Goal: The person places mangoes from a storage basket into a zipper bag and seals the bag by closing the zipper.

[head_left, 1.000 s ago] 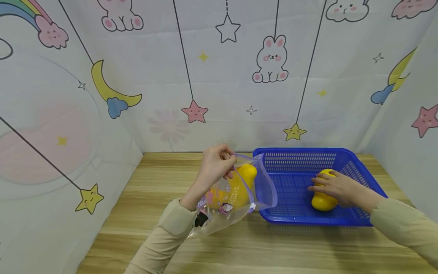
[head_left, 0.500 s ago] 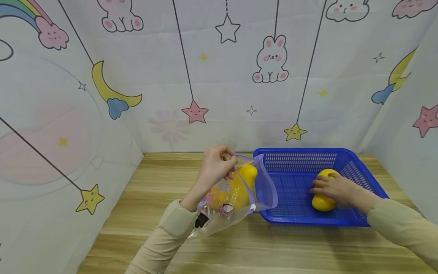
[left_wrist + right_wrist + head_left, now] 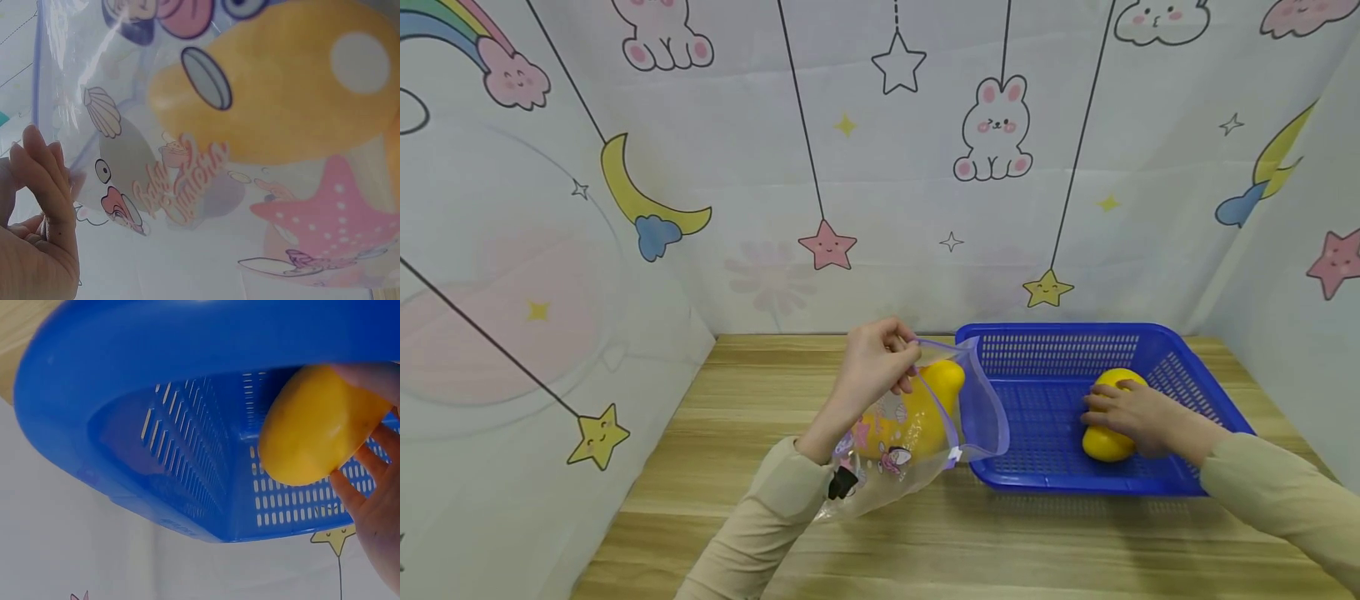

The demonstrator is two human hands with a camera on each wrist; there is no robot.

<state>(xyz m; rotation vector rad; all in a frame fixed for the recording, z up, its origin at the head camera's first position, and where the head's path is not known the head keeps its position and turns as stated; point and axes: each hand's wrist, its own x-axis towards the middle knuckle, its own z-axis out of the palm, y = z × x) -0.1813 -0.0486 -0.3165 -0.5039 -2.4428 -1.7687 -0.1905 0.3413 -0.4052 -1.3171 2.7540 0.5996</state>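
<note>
My left hand (image 3: 874, 358) pinches the purple-edged rim of a clear zip bag (image 3: 988, 421) printed with sea cartoons. The bag's mouth gapes toward the basket. Inside it lies a yellow mango (image 3: 946, 379), seen through the plastic in the left wrist view; an orange edge at that view's right may be another fruit. My right hand (image 3: 1138, 412) grips a yellow mango (image 3: 1108, 444) in the blue basket. In the right wrist view, the thumb and fingers (image 3: 350, 490) lie on opposite sides of this mango. The hand covers its middle in the head view.
The blue perforated basket (image 3: 1037, 482) stands at the right on a wood-grain table (image 3: 925, 550). The bag's open edge overlaps the basket's left side in the head view. A white cloth backdrop (image 3: 737, 167) with cartoon prints rises behind and at both sides.
My right hand has shifted slightly on the mango in the basket. The left hand and bag hold almost the same position.
</note>
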